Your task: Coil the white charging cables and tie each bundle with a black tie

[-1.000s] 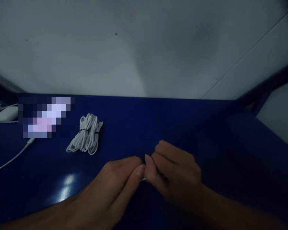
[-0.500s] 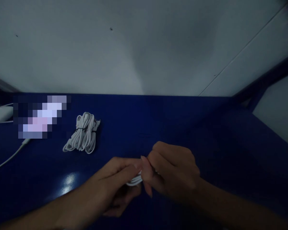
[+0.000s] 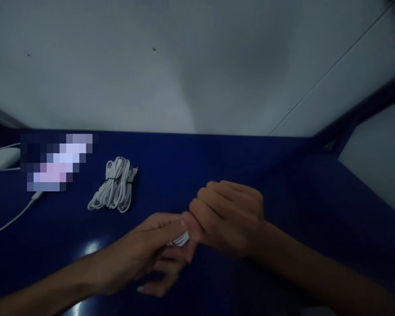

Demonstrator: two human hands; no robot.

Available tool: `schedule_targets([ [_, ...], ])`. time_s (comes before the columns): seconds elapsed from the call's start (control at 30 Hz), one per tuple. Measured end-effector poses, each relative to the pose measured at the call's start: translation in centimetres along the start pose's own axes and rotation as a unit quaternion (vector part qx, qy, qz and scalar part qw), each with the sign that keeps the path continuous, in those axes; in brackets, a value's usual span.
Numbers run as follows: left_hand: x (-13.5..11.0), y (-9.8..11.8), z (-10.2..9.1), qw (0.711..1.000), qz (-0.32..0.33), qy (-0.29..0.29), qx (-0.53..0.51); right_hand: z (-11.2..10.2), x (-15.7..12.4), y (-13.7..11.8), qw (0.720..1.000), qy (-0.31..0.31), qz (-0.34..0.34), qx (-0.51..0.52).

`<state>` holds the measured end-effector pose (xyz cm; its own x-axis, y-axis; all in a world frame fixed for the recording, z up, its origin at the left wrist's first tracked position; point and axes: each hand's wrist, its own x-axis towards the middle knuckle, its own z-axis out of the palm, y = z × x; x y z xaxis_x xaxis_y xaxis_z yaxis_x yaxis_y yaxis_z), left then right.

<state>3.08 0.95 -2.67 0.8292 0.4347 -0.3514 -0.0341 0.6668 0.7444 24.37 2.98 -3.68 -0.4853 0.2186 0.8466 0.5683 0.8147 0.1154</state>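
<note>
My left hand is closed around a coiled white cable, its thumb pressed on top of the loops. Only a short stretch of the coil shows between the fingers. My right hand is curled into a near fist against the left fingertips, at the right end of the coil. What its fingers pinch there is hidden behind the knuckles. Farther back on the blue table, to the left, lies a pile of white cable bundles bound with thin black ties.
At the left a blurred-out bright object has a white cord running from it toward the left edge. Beside it lies a white rounded object. A pale wall rises behind the table.
My right hand has shifted slightly left and up, its knuckles turned more over the coil. The left hand's lower fingers have spread a little. The view has tilted slightly.
</note>
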Motion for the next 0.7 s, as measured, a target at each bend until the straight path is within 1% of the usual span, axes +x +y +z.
schedule_targets([
  [0.1, 0.1, 0.1, -0.2, 0.999, 0.025, 0.023, 0.026, 0.1, 0.6, 0.4, 0.999, -0.031, 0.012, -0.009],
  [0.3, 0.1, 0.5, -0.2, 1.0, -0.008, 0.026, -0.006, 0.3, 1.2, 1.1, 0.999, -0.034, -0.03, -0.016],
  [0.37, 0.1, 0.6, -0.4, 0.999, 0.004, 0.028, -0.022, 0.3, 1.3, 1.3, 0.999, -0.037, -0.015, -0.009],
  [0.4, 0.1, 0.6, -0.5, 0.999, 0.011, 0.034, -0.033, 0.2, 1.3, 1.4, 0.999, -0.041, 0.014, 0.001],
  [0.43, 0.1, 0.7, -0.6, 0.998, 0.018, 0.044, -0.047, 0.1, 1.2, 1.6, 0.997, -0.047, 0.059, 0.015],
  [0.47, 0.2, 0.8, -0.7, 0.996, 0.027, 0.059, -0.064, -0.1, 1.2, 1.8, 0.991, -0.053, 0.12, 0.034],
  [0.5, 0.2, 0.9, -0.8, 0.993, 0.036, 0.078, -0.083, -0.3, 1.1, 2.1, 0.979, -0.058, 0.189, 0.055],
  [0.53, 0.3, 1.1, -0.9, 0.988, 0.047, 0.102, -0.102, -0.5, 0.9, 2.5, 0.961, -0.069, 0.256, 0.079],
  [0.57, 0.3, 1.2, -1.0, 0.983, 0.058, 0.131, -0.117, -0.7, 0.7, 2.9, 0.941, -0.081, 0.313, 0.103],
  [0.6, 0.4, 1.4, -1.1, 0.977, 0.067, 0.157, -0.126, -0.9, 0.5, 3.2, 0.922, -0.103, 0.351, 0.129],
  [0.63, 0.4, 1.5, -1.1, 0.973, 0.074, 0.175, -0.131, -0.9, 0.2, 3.6, 0.909, -0.138, 0.362, 0.153],
  [0.7, 0.5, 1.5, -1.1, 0.969, 0.081, 0.193, -0.131, -0.8, -0.4, 4.1, 0.895, -0.215, 0.347, 0.181],
])
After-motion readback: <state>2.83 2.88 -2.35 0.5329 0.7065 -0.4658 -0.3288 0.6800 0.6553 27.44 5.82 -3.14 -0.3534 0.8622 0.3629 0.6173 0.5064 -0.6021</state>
